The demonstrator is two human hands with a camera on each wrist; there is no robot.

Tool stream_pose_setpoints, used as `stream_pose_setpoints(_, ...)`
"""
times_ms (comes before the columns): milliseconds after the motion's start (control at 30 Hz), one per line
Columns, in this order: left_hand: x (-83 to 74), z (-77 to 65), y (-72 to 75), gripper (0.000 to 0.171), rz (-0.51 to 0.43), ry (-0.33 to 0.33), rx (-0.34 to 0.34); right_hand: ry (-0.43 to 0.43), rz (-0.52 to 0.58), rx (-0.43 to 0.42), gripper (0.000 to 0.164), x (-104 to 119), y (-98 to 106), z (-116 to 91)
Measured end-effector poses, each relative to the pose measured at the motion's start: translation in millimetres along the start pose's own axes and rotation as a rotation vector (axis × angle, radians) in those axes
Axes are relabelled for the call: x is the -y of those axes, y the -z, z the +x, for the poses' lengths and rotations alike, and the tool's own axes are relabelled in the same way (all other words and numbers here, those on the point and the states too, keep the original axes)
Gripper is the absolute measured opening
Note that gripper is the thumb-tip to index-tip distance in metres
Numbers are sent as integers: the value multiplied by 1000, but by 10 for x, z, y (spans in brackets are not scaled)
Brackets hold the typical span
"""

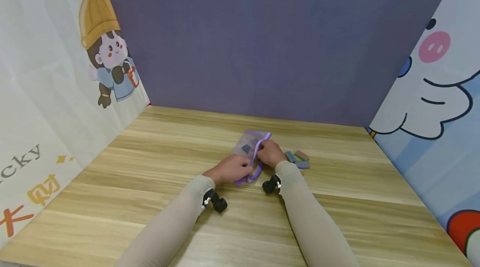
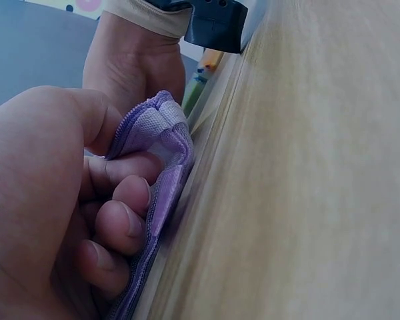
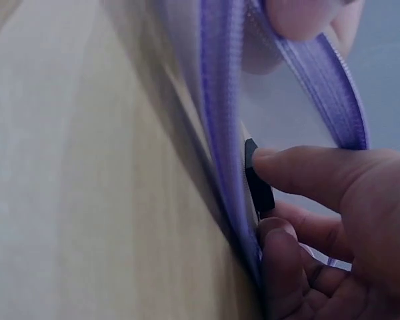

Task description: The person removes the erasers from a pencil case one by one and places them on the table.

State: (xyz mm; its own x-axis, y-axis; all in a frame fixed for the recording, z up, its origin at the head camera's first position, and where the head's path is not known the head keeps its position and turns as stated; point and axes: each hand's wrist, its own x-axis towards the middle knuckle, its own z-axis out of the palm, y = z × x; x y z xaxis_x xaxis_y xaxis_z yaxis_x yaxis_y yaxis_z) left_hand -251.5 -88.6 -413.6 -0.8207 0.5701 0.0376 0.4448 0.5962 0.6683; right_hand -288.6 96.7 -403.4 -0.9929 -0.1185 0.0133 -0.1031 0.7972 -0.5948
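A purple-edged mesh zipper pouch (image 1: 252, 137) lies on the table with a dark block (image 1: 246, 148) showing through its mesh. My left hand (image 1: 233, 168) pinches the near edge of its opening; in the left wrist view, the thumb and curled fingers grip the purple zipper band (image 2: 168, 193). On the other side, my right hand (image 1: 271, 153) reaches into the mouth of the pouch. There, in the right wrist view, its thumb and fingers pinch a small dark piece (image 3: 259, 179) between the two zipper edges, which stand apart.
Several small coloured blocks lie right of the right hand, among them a blue one (image 1: 290, 157), a red and green one (image 1: 301, 155) and a grey-blue one (image 1: 302, 165). The wooden table (image 1: 150, 163) meets a dark panel (image 1: 243, 42) behind and printed sheets at both sides.
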Motion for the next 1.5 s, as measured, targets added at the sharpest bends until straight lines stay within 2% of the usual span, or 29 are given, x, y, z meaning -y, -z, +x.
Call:
stream_pose_setpoints(567, 0, 2, 13, 33, 6, -17, -6, 51, -9, -25, 4, -67, 6, 10)
stream_pose_setpoints(967, -8, -12, 6, 35, 12, -20, -20, 14, 36, 34, 6, -44, 17, -23)
stream_pose_setpoints(1500, -13, -14, 2, 36, 27, -22, -22, 10, 70, 25, 7, -57, 22, -64)
